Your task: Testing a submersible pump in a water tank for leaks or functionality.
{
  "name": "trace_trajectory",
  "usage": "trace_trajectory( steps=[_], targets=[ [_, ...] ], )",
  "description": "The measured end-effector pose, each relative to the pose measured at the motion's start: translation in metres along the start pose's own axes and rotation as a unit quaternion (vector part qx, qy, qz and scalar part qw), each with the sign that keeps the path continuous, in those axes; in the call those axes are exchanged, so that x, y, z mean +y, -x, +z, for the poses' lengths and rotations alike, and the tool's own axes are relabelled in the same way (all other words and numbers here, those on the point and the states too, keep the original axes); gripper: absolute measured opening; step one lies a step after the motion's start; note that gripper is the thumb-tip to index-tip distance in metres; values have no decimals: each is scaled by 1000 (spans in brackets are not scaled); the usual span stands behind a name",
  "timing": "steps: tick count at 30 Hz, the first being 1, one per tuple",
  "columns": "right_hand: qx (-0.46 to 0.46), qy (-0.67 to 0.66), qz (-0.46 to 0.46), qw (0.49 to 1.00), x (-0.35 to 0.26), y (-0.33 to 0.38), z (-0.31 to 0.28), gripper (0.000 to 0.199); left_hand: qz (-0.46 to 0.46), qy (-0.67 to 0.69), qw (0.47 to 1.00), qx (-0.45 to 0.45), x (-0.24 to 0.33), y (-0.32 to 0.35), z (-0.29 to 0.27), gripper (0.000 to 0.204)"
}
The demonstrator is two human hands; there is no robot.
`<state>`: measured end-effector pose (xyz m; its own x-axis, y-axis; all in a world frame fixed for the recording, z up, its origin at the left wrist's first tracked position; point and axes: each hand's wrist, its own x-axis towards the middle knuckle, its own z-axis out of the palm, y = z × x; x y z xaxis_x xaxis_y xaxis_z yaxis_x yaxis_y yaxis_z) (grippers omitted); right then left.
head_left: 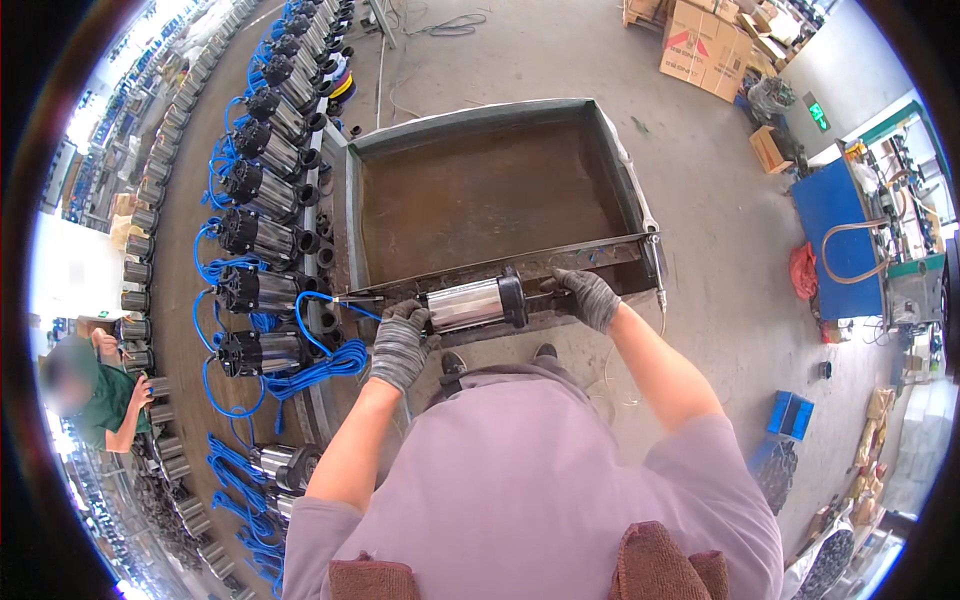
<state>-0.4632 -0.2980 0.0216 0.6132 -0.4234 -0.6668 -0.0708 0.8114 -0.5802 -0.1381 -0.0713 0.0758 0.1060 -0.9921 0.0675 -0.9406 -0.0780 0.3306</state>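
Observation:
A submersible pump (pixel 466 304) with a shiny metal body and black end parts lies sideways across the near edge of a tank of brown water (pixel 490 190). At its left end my left hand (pixel 401 347), in a grey striped glove, is closed on the pump. My right hand (pixel 590 298), gloved alike, has its fingers closed at the dark piece sticking out of the pump's right end. Exactly what that piece is cannot be made out. A blue cable (pixel 330 365) runs from the pump's left end into a coil beside my left hand.
Left of the tank stands a long row of similar pumps (pixel 262 236) with blue cables. A person in a dark green shirt (pixel 112 400) works at the far left. Cardboard boxes (pixel 705 50), a blue panel (pixel 838 245) and a blue crate (pixel 790 414) stand to the right.

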Motion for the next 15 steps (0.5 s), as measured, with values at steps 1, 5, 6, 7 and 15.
trace_trajectory(
  steps=[1, 5, 6, 7, 15],
  targets=[
    [0, 0, -1, 1000, 1, -1, -2, 50, -5, -5, 1000, -7, 1, 0, -1, 53],
    [-70, 255, -137, 955, 2, 1, 0, 48, -21, -15, 999, -27, 4, -2, -5, 51],
    [-83, 362, -192, 908, 1, 1, 4, 43, -5, -9, 1000, 0, 5, -4, -5, 51],
    [-52, 477, -217, 850, -1, 2, 7, 43, -4, 8, 1000, -1, 5, -4, -3, 54],
    [-16, 722, -121, 681, -17, 12, 42, 31, -349, 243, 876, 227, -47, 93, 32, 34]
  ],
)
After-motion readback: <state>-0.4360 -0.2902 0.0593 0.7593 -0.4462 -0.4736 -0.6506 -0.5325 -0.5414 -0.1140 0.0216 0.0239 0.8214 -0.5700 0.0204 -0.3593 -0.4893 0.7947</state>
